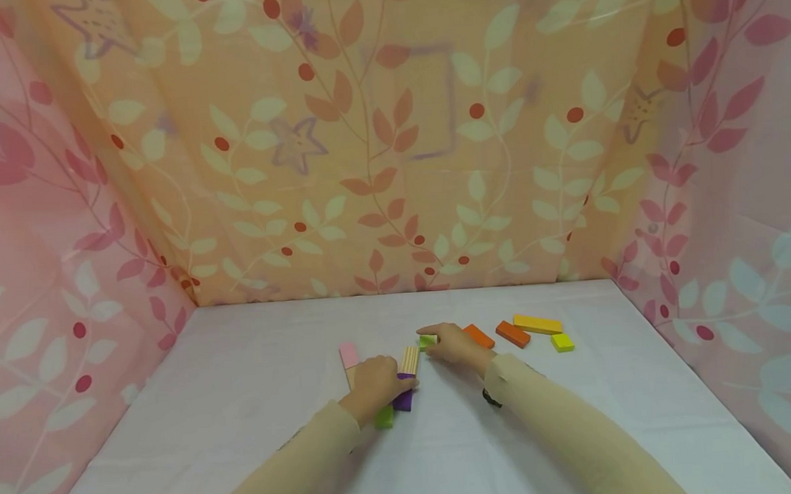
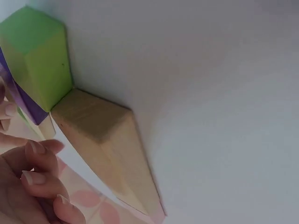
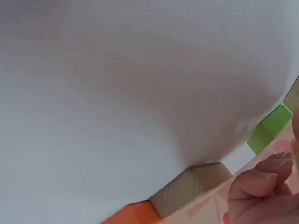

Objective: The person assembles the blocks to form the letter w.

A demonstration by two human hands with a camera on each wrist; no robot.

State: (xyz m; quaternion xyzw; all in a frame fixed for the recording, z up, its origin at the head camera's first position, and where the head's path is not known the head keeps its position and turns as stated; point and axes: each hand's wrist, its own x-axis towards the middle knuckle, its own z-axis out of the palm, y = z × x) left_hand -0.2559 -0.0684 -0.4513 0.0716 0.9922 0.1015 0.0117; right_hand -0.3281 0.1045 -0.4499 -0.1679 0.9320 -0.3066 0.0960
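My left hand (image 1: 375,380) lies over the row of blocks, its thumb across a purple block (image 1: 403,401). In the left wrist view, curled fingers show beside the purple block (image 2: 23,95). A ribbed light wooden block (image 1: 410,360) extends beyond the purple one. Close to the left wrist are a green block (image 1: 384,418) and a plain wooden block (image 2: 103,135) that ends at a pink block (image 1: 349,354). My right hand (image 1: 453,344) has index finger and thumb on either side of a light green block (image 1: 428,342), pinching it.
To the right of the right hand lie an orange block (image 1: 479,336), a darker orange block (image 1: 513,334), a long yellow block (image 1: 537,324) and a small yellow block (image 1: 562,342). Another wooden block (image 3: 187,191) adjoins an orange one. Patterned curtains (image 1: 392,166) enclose the white table (image 1: 256,400).
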